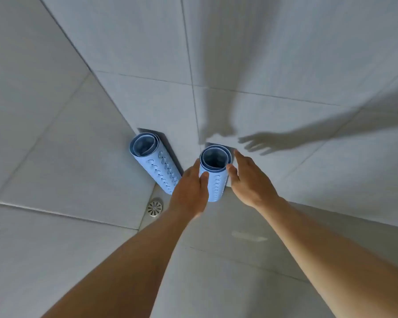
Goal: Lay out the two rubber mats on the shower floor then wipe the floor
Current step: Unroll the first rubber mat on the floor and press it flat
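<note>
Here, two rolled blue mats stand on end against the wall, and the floor drain point(155, 207) serves as landmark. The nearer mat point(214, 173) stands just right of and beyond the drain; the other mat point(155, 162) leans directly beyond it. Rubber like this looks light, floppy and springy, likely to unroll, so holding around the roll's middle suits. The left hand point(190, 191) touches the nearer mat's side, grip spread; the right hand point(251, 180) hovers spread alongside it.
</note>
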